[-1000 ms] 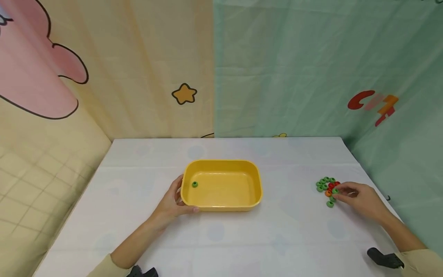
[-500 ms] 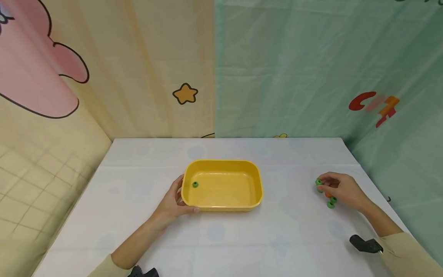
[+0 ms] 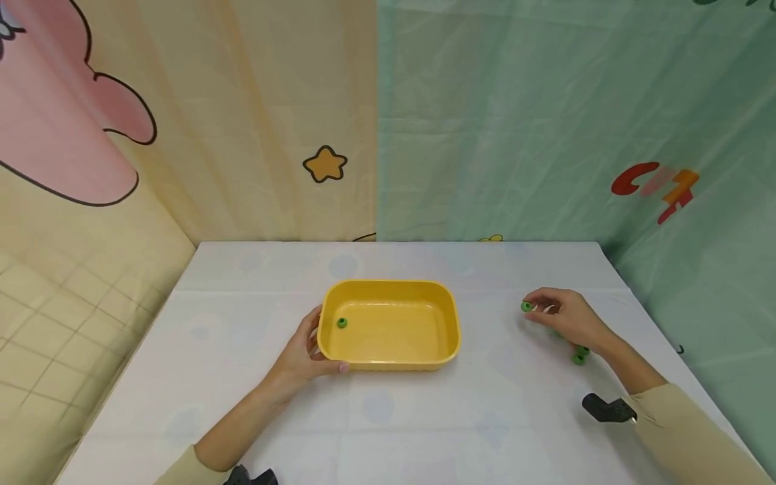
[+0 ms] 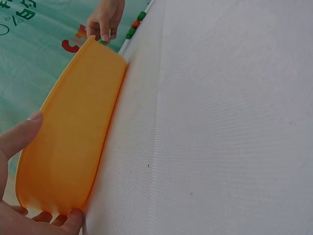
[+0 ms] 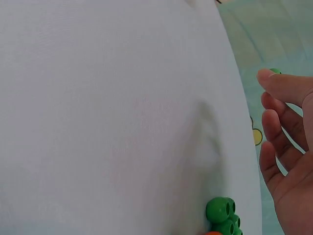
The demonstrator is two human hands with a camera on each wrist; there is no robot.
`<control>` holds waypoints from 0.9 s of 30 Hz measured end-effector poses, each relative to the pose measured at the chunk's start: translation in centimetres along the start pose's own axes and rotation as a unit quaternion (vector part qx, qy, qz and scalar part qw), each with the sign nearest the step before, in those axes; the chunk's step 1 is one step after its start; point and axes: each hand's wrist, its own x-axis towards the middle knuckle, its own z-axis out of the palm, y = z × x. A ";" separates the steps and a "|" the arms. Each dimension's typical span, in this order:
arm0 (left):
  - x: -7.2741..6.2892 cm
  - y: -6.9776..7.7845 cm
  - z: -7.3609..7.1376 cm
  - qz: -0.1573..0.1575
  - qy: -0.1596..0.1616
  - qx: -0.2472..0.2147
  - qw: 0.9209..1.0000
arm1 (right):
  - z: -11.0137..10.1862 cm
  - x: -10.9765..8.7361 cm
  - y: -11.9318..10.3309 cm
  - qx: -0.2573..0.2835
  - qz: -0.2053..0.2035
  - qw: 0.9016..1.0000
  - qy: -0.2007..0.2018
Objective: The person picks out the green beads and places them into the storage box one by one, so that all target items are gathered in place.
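My left hand grips the left end of a yellow tray, thumb at the front corner and fingers round the side. One green bead lies inside it, near the left wall. Off to the right, my right hand pinches another green bead between thumb and fingertips, raised over the table. In the right wrist view that bead mostly hides behind the thumb. Loose green beads and an orange bead sit on the table below my right hand, which covers most of the pile in the head view.
A white cloth covers the table. Printed curtains, one yellow and one green, hang behind it and at the sides. Black wrist mounts stick out near both sleeves.
My right hand has lifted a green bead from the pile and carried it left, toward the tray. The left hand and the tray stay in place.
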 end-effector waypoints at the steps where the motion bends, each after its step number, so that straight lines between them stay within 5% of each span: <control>1: 0.0 0.0 0.0 -0.002 0.001 -0.002 1.000 | 0.1 0.2 -0.2 0.001 -0.003 1.000 -0.002; 27: 0.2 -0.1 0.1 -0.003 0.000 -0.010 1.000 | 2.8 5.3 -4.2 0.018 -0.078 0.995 -0.058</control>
